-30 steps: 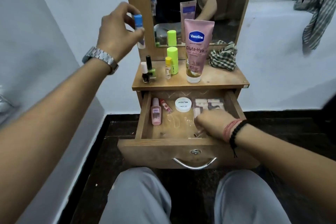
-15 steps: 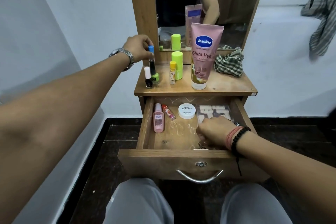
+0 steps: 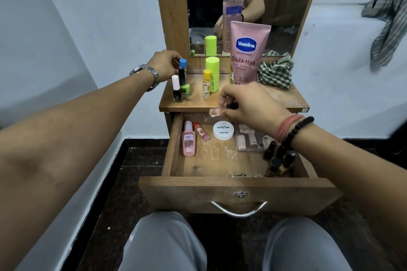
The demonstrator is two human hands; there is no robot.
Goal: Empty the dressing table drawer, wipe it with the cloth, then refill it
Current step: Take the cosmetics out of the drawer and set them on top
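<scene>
Closest to where the person sits, knees in grey trousers either side, the drawer [image 3: 240,193] stands pulled right out over the dark floor, its handle toward them, which leaves the whole tray open from above. It is only part emptied: a pink bottle [image 3: 189,139] and a small red tube [image 3: 201,131] lie along the left wall, a white round jar [image 3: 223,130] sits at the back, a flat clear packet [image 3: 251,139] is beside it, and a huddle of dark nail polish bottles [image 3: 278,160] crowds the right front corner. The middle of the floor is bare and scuffed, so there is room to reach in. Just above the drawer's back edge the right hand [image 3: 251,105] is curled, pinching a small clear plastic piece [image 3: 214,112] at the fingertips, apparently lifting it toward the tabletop [image 3: 284,100]. Further back the left hand [image 3: 165,64] has its fingers around a blue-capped stick [image 3: 182,64], setting it upright behind two nail polishes at the top's left rear corner, I would guess to keep the front edge free. The checked cloth [image 3: 276,72] waits bunched at the right rear, beside the tall pink Vaseline tube [image 3: 247,50], under the mirror [image 3: 275,6].
</scene>
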